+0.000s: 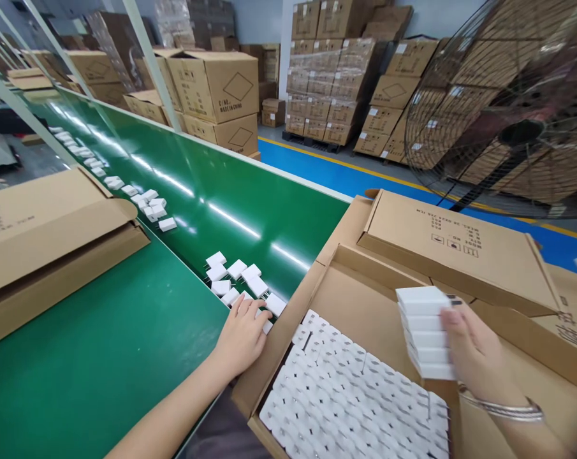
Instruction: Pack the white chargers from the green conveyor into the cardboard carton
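My right hand [477,354] is closed round a stack of several white plug adapters [424,331], held above an open cardboard box [359,287]. The box floor is partly filled with rows of the same white adapters [350,398], packed tight at the near end. My left hand [243,335] rests on the green conveyor belt [139,338] beside the box, fingers curled over a cluster of loose white adapters [238,280]; whether it grips one is hidden.
More white adapters [149,204] trail up the belt to the far left. A flat cardboard carton [44,236] lies at the left. A second carton [460,248] sits behind the open box. A large fan [508,108] stands at the right, stacked boxes [345,83] behind.
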`<state>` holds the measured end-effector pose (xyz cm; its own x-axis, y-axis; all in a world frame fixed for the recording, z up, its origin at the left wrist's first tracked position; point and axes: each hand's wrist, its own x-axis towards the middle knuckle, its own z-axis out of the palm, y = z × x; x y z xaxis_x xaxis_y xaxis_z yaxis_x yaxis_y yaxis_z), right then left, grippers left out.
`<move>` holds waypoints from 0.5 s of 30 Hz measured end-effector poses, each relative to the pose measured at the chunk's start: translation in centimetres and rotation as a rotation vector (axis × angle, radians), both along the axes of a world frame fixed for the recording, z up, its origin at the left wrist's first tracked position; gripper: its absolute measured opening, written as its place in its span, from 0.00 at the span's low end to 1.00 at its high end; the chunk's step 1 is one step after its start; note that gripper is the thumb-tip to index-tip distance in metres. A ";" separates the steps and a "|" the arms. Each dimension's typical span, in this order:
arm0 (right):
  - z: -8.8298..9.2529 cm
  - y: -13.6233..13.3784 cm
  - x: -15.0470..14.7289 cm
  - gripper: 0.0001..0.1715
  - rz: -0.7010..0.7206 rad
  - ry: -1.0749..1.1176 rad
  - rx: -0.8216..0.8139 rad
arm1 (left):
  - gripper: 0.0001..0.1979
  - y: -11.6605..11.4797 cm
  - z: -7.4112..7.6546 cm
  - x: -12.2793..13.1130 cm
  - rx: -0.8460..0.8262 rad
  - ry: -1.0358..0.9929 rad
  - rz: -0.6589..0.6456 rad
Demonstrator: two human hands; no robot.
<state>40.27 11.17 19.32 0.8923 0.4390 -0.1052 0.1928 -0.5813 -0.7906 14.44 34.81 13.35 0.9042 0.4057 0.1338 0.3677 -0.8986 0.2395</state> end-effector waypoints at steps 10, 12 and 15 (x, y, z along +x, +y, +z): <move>-6.2 -2.5 1.5 0.34 0.760 -0.244 -0.653 | 0.12 -0.3 0.2 0.1 -0.089 -0.106 0.027; -6.9 -2.7 1.3 0.32 0.755 -0.151 -0.596 | 0.13 0.0 0.3 0.1 -0.149 -0.120 0.045; -7.4 -3.0 1.8 0.25 0.658 -0.064 -0.487 | 0.15 1.9 0.8 0.4 -0.198 -0.069 0.171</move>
